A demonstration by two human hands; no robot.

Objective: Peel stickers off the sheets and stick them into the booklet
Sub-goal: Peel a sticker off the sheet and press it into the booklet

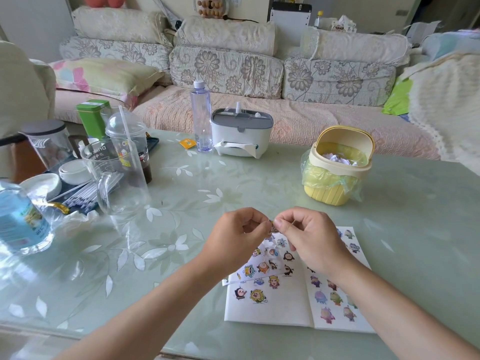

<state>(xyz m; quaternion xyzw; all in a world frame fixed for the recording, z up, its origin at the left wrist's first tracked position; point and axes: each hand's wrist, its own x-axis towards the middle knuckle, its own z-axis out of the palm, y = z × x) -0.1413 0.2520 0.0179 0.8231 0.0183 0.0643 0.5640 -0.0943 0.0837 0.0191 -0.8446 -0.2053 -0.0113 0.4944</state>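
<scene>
Booklet (267,307) is lying open close to the near edge of the surface (181,255), right of centre, with cartoon stickers showing on both pages. A sticker sheet (261,266) is lying askew over the top of the left page. Its lower left corner is poking out past the booklet's left edge, and its upper end is curling up and disappearing behind the hands.

Above the booklet's far edge, the left hand (239,235) and the right hand (309,237) are meeting. Both are pinching one small sticker (272,226) between thumb and forefinger, with the other fingers curled in. The sticker is being held in the air, clear of the page; its picture is too small to make out.

Open glass is stretching between the hands and the far row of things. That row includes a yellow bin (337,172) lined with a thin bag, standing well apart to the right. A grey-and-white tissue box (241,133) and a clear water bottle (201,118) are standing just beside each other near the far edge.

The left side is crowding up with a glass jug (117,175), a dome-lidded cup (130,141) with a straw, a green tin (91,118) and a large bottle (20,216) at the frame's edge. Bare surface is lying to the left of the booklet, and a narrower strip is running along its right side. A sofa (233,74) is sitting behind the far edge.
</scene>
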